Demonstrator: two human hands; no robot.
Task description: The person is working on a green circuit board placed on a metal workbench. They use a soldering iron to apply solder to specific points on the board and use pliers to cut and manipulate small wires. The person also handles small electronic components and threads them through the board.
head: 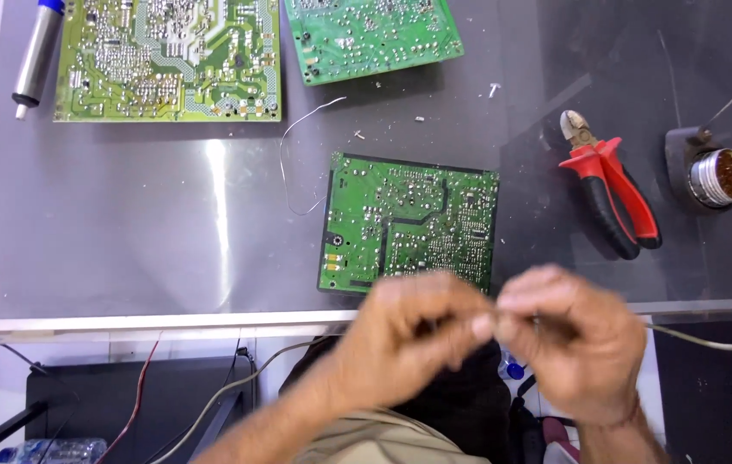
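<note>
- Fingers [479,325] of both hands pinched together at one spot, tips touching, blurred; seemingly clamped on something thin, too small and smeared to identify.
- Left hand [409,331] and right hand [568,339] held at the near edge of the worktop [125,241], partly over the lap rather than over the boards, presumably to keep the fine work close to the eyes.
- Grey cable [701,339] trailed from the right hand's side toward the coiled cord at the right edge; could not tell whether gripped or merely passing behind.
- Small green circuit board [409,219] lay solder side up just beyond the knuckles, nearest item to both hands, its near edge partly hidden by them.
- Thin loose wire [284,159] curled beside that board's left edge.
- Larger yellow-green circuit board [168,56] and another green board [370,34] pushed to the far side, solder side up, well apart from the hands.
- Red-handled cutters [611,185] set to the right, within the right hand's reach, jaws pointing away.
- Soldering-iron stand with brass tip-cleaning wool [718,176] parked at the far right.
- Desoldering pump [36,51] lay at the far left corner.
</note>
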